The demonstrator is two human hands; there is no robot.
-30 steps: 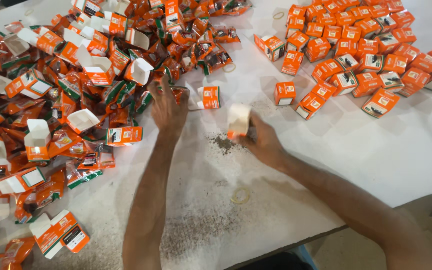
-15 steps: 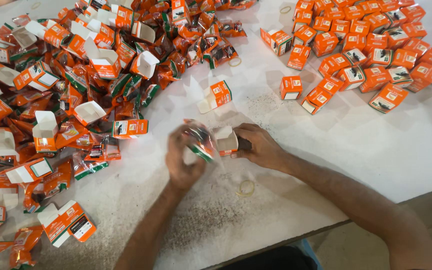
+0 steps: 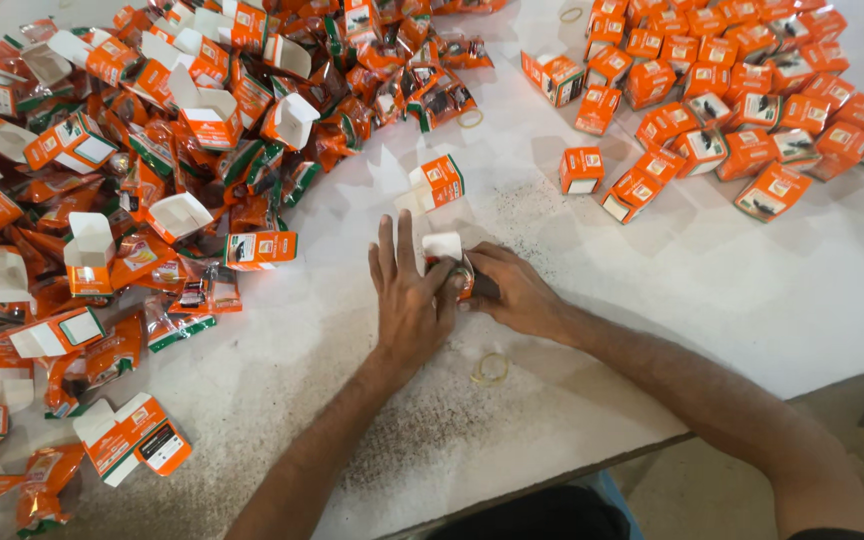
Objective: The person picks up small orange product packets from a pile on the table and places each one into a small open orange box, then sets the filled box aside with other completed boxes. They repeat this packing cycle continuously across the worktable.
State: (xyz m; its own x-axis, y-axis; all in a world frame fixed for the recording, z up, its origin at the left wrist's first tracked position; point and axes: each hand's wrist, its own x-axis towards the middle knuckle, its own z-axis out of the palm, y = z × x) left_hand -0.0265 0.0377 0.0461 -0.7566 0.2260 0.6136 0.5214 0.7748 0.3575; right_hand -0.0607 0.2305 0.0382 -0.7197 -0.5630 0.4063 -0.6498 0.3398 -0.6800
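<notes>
My left hand (image 3: pixel 409 296) and my right hand (image 3: pixel 512 290) meet on the white table (image 3: pixel 752 300), pressed together around one small orange box (image 3: pixel 449 258) with its white flap open. The left fingers lie flat against the box's left side; the right hand grips it from the right and partly hides it. Another open orange box (image 3: pixel 437 182) stands just beyond the hands.
A big heap of open orange boxes and foil sachets (image 3: pixel 132 180) covers the left side. Closed orange boxes (image 3: pixel 742 90) are grouped at the far right. A rubber band (image 3: pixel 490 369) lies near my right wrist, with dark crumbs (image 3: pixel 422 440) scattered towards the table's near edge.
My left hand came back from the heap with a sachet and joined the right hand. Both hands now sit lower on the table, closed around the small box.
</notes>
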